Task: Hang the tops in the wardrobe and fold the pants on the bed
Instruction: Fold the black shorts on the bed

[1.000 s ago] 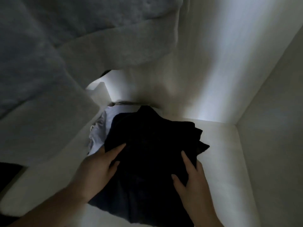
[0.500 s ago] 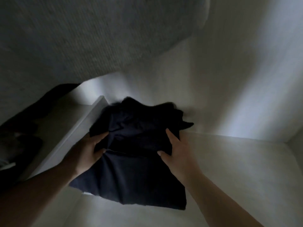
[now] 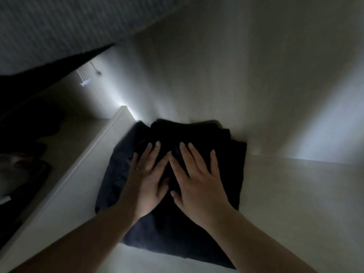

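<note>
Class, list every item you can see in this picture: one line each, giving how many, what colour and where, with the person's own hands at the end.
folded dark garments: one stack, number of pieces not clear, black or dark navy, on the shelf floor against the back wall, beside the divider
shelf floor: one, pale cream, under the stack and spreading to the right
divider: one, pale cream, upright panel left of the stack
hanging grey fabric: one, ribbed grey, top left, above the shelf
dark clothing: a shadowed heap, black, in the compartment left of the divider
small hanging tag: one, white, on a string near the dark fabric's edge
left hand: one, flat on the stack, fingers spread
right hand: one, flat on the stack beside the left
</note>
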